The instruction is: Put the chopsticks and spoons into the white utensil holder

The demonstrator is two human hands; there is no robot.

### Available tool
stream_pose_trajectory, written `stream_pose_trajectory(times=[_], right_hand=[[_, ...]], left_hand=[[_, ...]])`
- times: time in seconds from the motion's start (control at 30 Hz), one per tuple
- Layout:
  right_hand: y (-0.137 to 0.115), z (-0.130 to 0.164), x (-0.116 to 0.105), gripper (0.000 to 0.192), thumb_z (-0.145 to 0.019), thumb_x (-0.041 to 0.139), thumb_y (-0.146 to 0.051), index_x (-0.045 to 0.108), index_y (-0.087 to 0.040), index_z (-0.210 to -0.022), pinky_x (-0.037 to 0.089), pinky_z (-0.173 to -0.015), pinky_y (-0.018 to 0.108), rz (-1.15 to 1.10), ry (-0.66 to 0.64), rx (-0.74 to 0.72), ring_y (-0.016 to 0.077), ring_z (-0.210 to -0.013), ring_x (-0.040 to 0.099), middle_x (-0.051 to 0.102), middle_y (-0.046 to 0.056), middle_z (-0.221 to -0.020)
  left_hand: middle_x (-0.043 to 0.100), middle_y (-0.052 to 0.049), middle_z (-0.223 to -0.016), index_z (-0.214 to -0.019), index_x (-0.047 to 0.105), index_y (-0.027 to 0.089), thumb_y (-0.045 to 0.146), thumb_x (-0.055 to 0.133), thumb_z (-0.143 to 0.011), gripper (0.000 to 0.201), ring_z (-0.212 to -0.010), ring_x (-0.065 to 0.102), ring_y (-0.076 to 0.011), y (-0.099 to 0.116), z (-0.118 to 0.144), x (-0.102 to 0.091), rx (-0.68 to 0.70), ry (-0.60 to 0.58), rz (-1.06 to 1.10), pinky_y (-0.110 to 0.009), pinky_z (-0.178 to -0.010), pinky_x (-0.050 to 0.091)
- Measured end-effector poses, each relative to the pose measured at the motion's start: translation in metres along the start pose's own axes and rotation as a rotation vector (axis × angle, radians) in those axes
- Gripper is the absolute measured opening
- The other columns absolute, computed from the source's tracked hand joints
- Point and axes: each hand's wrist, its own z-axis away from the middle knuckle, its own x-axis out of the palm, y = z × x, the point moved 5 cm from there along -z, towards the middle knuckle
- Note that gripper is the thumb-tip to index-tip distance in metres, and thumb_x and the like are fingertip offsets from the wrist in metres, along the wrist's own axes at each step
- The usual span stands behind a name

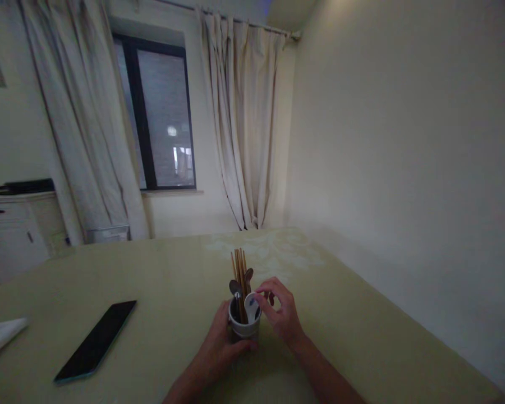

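Note:
A grey utensil cup (244, 330) stands on the table, with my left hand (223, 335) wrapped round its left side and front. Several wooden chopsticks (239, 266) rise out of it. Two dark metal spoons (234, 287) lean among them, bowls up. At the cup's right front is a white ceramic spoon (251, 307) with a blue mark, its bowl up and its lower part inside the cup. My right hand (280, 308) pinches the edge of this spoon's bowl between thumb and fingers.
A black flat slab with a teal edge (97, 339) lies to the left on the pale green table (172, 280). Beyond it, a white folded item (2, 334) sits at the far left. A wall (404, 168) runs along the table's right side.

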Motion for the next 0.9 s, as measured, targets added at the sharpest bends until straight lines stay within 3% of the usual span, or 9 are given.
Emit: stream_pose_trajectory(times=[0.1, 0.17, 0.23, 0.33, 0.4, 0.47, 0.57, 0.77, 0.9], right_hand=[[0.011, 0.004, 0.004, 0.026, -0.100, 0.064, -0.045, 0.075, -0.023, -0.092, 0.048, -0.065, 0.030, -0.013, 0.011, 0.037, 0.0188, -0.077, 0.059, 0.065, 0.005, -0.091], [0.020, 0.010, 0.009, 0.030, -0.099, 0.064, -0.051, 0.073, -0.023, -0.106, 0.050, -0.068, 0.031, -0.043, 0.025, 0.074, 0.0202, -0.082, 0.061, 0.065, 0.006, -0.101], [0.028, 0.016, 0.016, 0.051, -0.093, 0.068, -0.059, 0.065, -0.023, -0.128, 0.053, -0.073, 0.033, -0.092, 0.024, 0.114, 0.0231, -0.092, 0.064, 0.065, 0.009, -0.115], [0.040, 0.024, 0.031, 0.097, -0.075, 0.083, -0.067, 0.044, -0.022, -0.151, 0.056, -0.089, 0.041, -0.165, -0.043, 0.188, 0.0300, -0.111, 0.065, 0.061, 0.014, -0.133], [0.044, 0.027, 0.041, 0.120, -0.064, 0.094, -0.061, 0.032, -0.022, -0.159, 0.053, -0.103, 0.046, -0.211, -0.113, 0.227, 0.0337, -0.124, 0.063, 0.059, 0.015, -0.141], [0.043, 0.028, 0.047, 0.129, -0.060, 0.098, -0.051, 0.024, -0.023, -0.162, 0.046, -0.114, 0.050, -0.248, -0.173, 0.241, 0.0349, -0.133, 0.060, 0.058, 0.016, -0.147], [0.038, 0.028, 0.049, 0.120, -0.063, 0.096, -0.038, 0.025, -0.024, -0.159, 0.046, -0.115, 0.051, -0.244, -0.209, 0.249, 0.0337, -0.130, 0.063, 0.064, 0.014, -0.143], [0.034, 0.025, 0.040, 0.062, -0.072, 0.086, -0.031, 0.054, -0.024, -0.124, 0.058, -0.092, 0.037, -0.029, -0.121, 0.219, 0.0266, -0.103, 0.074, 0.078, 0.006, -0.114], [0.052, 0.020, 0.022, 0.058, -0.073, 0.083, -0.038, 0.053, -0.024, -0.122, 0.058, -0.084, 0.037, 0.201, 0.040, 0.331, 0.0304, -0.099, 0.076, 0.079, 0.009, -0.111]], left_hand=[[0.065, -0.013, -0.146, -0.147, 0.055, 0.022, 0.029, 0.090, -0.073, 0.082, -0.131, 0.060, -0.0354, -0.006, -0.003, -0.006, 0.016, 0.036, -0.029, -0.044, -0.112, 0.047], [0.064, -0.012, -0.147, -0.149, 0.053, 0.023, 0.029, 0.087, -0.075, 0.081, -0.130, 0.061, -0.0344, -0.009, -0.004, -0.008, 0.025, 0.036, -0.048, -0.044, -0.111, 0.049], [0.066, -0.013, -0.146, -0.147, 0.054, 0.022, 0.030, 0.086, -0.078, 0.076, -0.130, 0.063, -0.0339, -0.011, -0.005, -0.008, 0.028, 0.028, -0.087, -0.045, -0.112, 0.049], [0.069, -0.013, -0.144, -0.143, 0.056, 0.021, 0.032, 0.085, -0.079, 0.071, -0.131, 0.064, -0.0343, -0.009, -0.005, -0.008, 0.031, 0.038, -0.153, -0.046, -0.113, 0.049], [0.069, -0.013, -0.144, -0.143, 0.055, 0.021, 0.033, 0.083, -0.080, 0.070, -0.131, 0.065, -0.0338, -0.008, -0.006, -0.008, 0.036, 0.060, -0.193, -0.046, -0.113, 0.050], [0.069, -0.014, -0.144, -0.144, 0.054, 0.020, 0.031, 0.081, -0.080, 0.070, -0.131, 0.065, -0.0329, -0.006, -0.006, -0.009, 0.047, 0.071, -0.227, -0.046, -0.113, 0.050], [0.070, -0.014, -0.144, -0.145, 0.052, 0.020, 0.030, 0.080, -0.079, 0.072, -0.131, 0.066, -0.0323, -0.007, -0.007, -0.009, 0.058, 0.060, -0.274, -0.044, -0.113, 0.050], [0.064, -0.014, -0.152, -0.156, 0.044, 0.023, 0.034, 0.083, -0.073, 0.092, -0.138, 0.060, -0.0349, -0.014, -0.006, -0.006, 0.029, 0.033, -0.485, -0.047, -0.118, 0.045], [0.059, -0.017, -0.156, -0.164, 0.031, 0.019, 0.038, 0.081, -0.073, 0.106, -0.142, 0.056, -0.0354, -0.026, -0.006, -0.009, -0.092, 0.056, -0.579, -0.051, -0.121, 0.040]])
